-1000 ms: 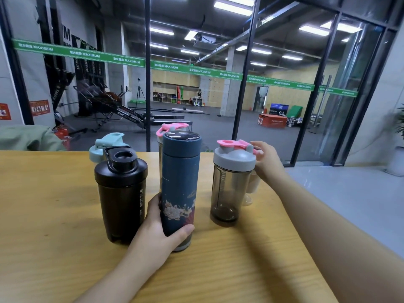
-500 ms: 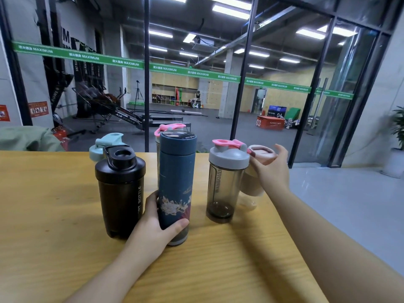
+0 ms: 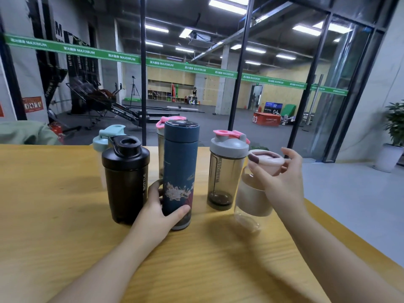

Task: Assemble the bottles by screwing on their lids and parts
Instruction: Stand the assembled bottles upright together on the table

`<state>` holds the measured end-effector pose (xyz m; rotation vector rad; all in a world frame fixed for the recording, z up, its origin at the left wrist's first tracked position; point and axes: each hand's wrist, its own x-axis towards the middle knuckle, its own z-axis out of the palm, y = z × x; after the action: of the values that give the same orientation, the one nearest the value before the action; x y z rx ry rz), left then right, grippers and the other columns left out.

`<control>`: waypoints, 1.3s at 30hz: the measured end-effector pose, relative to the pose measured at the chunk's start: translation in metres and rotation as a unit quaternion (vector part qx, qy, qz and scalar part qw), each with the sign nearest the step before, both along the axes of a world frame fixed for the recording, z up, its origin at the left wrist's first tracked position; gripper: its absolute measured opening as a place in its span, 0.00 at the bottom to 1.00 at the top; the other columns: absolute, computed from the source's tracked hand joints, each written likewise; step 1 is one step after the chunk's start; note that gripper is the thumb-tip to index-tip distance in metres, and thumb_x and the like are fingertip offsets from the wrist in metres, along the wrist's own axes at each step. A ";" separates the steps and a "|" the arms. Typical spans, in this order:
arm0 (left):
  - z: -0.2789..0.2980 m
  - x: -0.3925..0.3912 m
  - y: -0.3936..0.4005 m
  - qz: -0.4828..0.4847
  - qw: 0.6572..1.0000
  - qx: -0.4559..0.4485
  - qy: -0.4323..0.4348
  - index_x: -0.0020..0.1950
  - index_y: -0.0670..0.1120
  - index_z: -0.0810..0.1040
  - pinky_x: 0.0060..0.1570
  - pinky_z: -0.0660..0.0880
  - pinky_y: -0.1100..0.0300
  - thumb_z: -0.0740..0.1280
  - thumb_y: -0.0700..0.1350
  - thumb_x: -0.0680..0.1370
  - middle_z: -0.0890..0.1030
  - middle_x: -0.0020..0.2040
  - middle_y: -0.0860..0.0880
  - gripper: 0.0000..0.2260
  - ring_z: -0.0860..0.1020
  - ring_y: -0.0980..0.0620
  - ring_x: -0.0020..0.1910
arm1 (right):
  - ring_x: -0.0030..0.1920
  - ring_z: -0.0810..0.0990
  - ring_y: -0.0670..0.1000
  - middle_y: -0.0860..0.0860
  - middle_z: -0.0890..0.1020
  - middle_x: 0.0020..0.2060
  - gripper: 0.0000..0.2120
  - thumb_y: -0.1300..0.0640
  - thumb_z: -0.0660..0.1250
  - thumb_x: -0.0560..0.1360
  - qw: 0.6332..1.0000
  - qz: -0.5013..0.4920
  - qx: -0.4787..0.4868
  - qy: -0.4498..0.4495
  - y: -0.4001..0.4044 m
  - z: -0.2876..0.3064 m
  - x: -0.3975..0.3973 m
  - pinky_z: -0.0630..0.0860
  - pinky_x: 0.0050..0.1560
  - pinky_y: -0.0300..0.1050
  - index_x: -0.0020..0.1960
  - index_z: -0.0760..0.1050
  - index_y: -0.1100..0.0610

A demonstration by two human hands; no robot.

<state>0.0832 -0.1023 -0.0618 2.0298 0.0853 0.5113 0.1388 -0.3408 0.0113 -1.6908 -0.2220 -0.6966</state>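
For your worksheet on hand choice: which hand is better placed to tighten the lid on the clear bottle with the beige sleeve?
Right. The right hand already grips the pink lid of that clear beige-sleeved bottle; the left hand holds the tall blue bottle.

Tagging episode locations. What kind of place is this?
Most likely a gym's lounge or front-desk area. Beyond the glass wall lie rowing machines, a numbered plyo box and a green MAXIMUM banner; shaker bottles stand on the wooden table.
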 end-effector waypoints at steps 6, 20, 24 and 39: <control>-0.004 -0.001 0.003 -0.003 1.000 -0.004 0.000 0.74 0.55 0.54 0.62 0.69 0.60 0.73 0.51 0.72 0.69 0.65 0.56 0.38 0.70 0.57 0.63 | 0.46 0.74 0.30 0.39 0.74 0.51 0.35 0.51 0.78 0.65 0.996 0.083 -0.035 0.011 0.028 0.000 -0.025 0.72 0.38 0.26 0.65 0.62 0.47; -0.004 -0.003 0.003 -0.032 0.999 -0.012 -0.029 0.74 0.55 0.56 0.57 0.68 0.64 0.69 0.46 0.76 0.73 0.58 0.61 0.31 0.73 0.59 0.59 | 0.52 0.72 0.35 0.38 0.72 0.50 0.36 0.50 0.80 0.62 0.985 0.135 -0.107 0.002 0.071 -0.001 -0.048 0.72 0.49 0.33 0.62 0.62 0.43; -0.005 -0.002 0.004 -0.040 0.999 -0.008 -0.012 0.73 0.56 0.56 0.59 0.70 0.62 0.70 0.44 0.74 0.74 0.57 0.63 0.33 0.74 0.59 0.59 | 0.52 0.72 0.35 0.39 0.73 0.50 0.36 0.50 0.80 0.62 0.984 0.139 -0.110 -0.002 0.071 0.000 -0.047 0.72 0.50 0.33 0.62 0.62 0.43; -0.005 0.004 0.003 -0.028 0.999 0.019 -0.037 0.62 0.79 0.44 0.68 0.68 0.57 0.68 0.46 0.77 0.72 0.67 0.62 0.38 0.70 0.61 0.66 | 0.58 0.73 0.43 0.44 0.74 0.58 0.25 0.45 0.71 0.71 0.977 0.132 -0.170 -0.013 0.071 0.050 -0.039 0.68 0.49 0.31 0.64 0.68 0.50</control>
<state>0.0867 -0.0990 -0.0667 2.0428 -0.0256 0.5550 0.0996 -0.2700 0.0614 -1.9294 -0.6009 -0.5018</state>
